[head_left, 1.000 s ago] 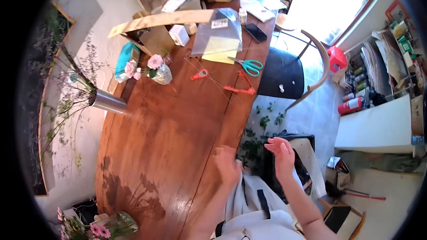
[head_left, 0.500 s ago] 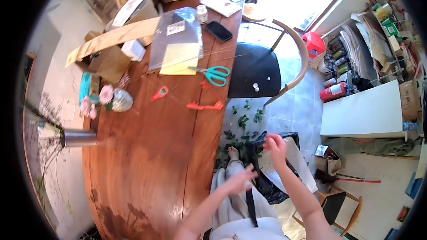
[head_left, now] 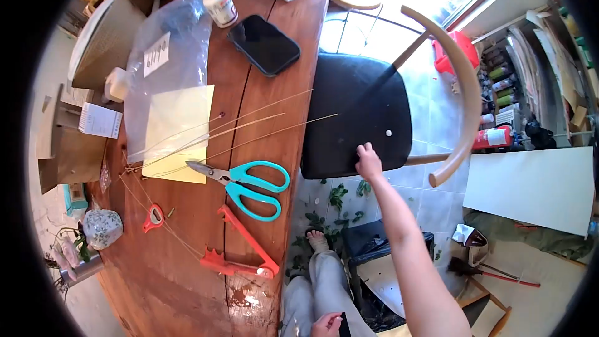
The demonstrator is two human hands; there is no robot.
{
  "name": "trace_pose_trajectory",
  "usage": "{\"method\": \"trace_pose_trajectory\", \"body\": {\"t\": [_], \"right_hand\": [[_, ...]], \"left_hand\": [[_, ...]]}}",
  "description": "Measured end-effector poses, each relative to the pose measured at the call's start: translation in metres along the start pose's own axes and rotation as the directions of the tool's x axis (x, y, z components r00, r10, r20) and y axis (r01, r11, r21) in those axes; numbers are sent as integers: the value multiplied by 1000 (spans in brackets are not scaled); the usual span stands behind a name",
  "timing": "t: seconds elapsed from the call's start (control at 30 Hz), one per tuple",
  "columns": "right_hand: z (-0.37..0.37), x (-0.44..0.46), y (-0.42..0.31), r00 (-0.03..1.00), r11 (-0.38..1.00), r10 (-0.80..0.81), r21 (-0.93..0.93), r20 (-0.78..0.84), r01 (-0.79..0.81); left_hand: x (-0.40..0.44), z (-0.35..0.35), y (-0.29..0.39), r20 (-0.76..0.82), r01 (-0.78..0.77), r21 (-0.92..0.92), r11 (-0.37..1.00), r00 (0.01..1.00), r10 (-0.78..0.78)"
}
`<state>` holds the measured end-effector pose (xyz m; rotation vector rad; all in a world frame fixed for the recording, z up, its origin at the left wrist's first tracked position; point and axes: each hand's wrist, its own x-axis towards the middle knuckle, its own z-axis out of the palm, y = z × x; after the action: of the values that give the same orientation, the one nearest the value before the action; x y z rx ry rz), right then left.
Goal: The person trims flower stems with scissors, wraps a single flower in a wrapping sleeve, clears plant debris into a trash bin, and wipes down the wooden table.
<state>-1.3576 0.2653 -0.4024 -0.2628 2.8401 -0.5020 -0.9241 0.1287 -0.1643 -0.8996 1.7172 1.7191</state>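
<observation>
My right hand point(head_left: 369, 161) reaches over the black chair seat point(head_left: 355, 112), its fingers pinched together low on the seat; what they hold is too small to make out. A small white piece point(head_left: 389, 133) lies on the seat just above and right of it. Near my lap, at the bottom edge, my left hand point(head_left: 327, 324) shows only in part, its fingers curled. Left of the chair, on the wooden table point(head_left: 256, 106), lie turquoise-handled scissors point(head_left: 253, 190), a red tool point(head_left: 246, 253), a small red cutter point(head_left: 153, 217), thin sticks and a black phone point(head_left: 265, 45).
A curved wooden backrest point(head_left: 468, 87) rises right of the seat. Below the chair stands a bin with a black liner point(head_left: 368, 243), and green leaves point(head_left: 337, 196) lie on the floor. A fire extinguisher point(head_left: 493, 138) stands at the right.
My right hand has moved forward onto the chair seat. My left hand has drawn back to my lap. The view has moved closer to the chair, and one fewer white piece shows there.
</observation>
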Motion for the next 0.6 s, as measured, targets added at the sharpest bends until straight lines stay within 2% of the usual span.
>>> {"method": "trace_pose_trajectory", "body": {"t": [0.03,0.07,0.1,0.13,0.17,0.2,0.23,0.27,0.33,0.37,0.4,0.43,0.47,0.5,0.53,0.57,0.6], "right_hand": [[1,8,6,988,994,-103,28,-115,107],[4,22,19,936,978,-174,53,-305,199],[-20,30,8,896,985,-37,135,-443,107],[-26,44,20,888,999,41,35,-457,-28],[-32,63,28,885,991,98,-32,-456,-127],[-38,71,41,905,962,187,-114,-382,-247],[-39,78,48,925,935,260,-166,-275,-312],[-36,79,52,945,940,256,-174,-204,-293],[-14,62,71,991,997,34,-62,-129,-42],[-19,34,60,985,992,-125,-45,-115,120],[-14,4,65,963,960,-269,-81,9,269],[-17,-40,70,930,950,-311,57,198,306],[-34,-97,67,828,976,-212,65,520,209],[-53,-155,63,623,992,-86,8,778,127],[-49,-213,104,281,975,-182,136,942,177],[-57,-265,122,-92,835,-38,82,995,544],[-101,-293,122,-222,840,-38,152,974,521]], "left_hand": [[1,0,-3,-54,-23,34,999,998,24],[2,0,-8,-111,-51,68,996,992,58],[2,-2,-23,-64,2,132,991,998,7],[2,-4,-20,-55,27,105,994,998,-21],[1,-1,-12,-114,57,66,996,992,-50],[-2,-3,-5,-137,79,29,996,988,-74],[-8,-3,-3,-141,11,92,996,990,2],[-13,-7,2,-159,-83,166,983,981,110],[-28,-18,17,-138,-251,312,916,942,305],[-21,-39,34,-223,-368,412,834,847,483],[-12,-55,59,-302,-409,470,782,757,579],[-3,-71,84,-375,-428,537,727,651,660],[-6,-75,103,-460,-407,552,728,579,673],[-11,-72,110,-497,-407,536,739,556,666],[-18,-66,113,-529,-408,516,753,541,654],[-25,-63,116,-550,-417,502,757,521,652],[-36,-60,118,-523,-446,462,767,561,642]]}}
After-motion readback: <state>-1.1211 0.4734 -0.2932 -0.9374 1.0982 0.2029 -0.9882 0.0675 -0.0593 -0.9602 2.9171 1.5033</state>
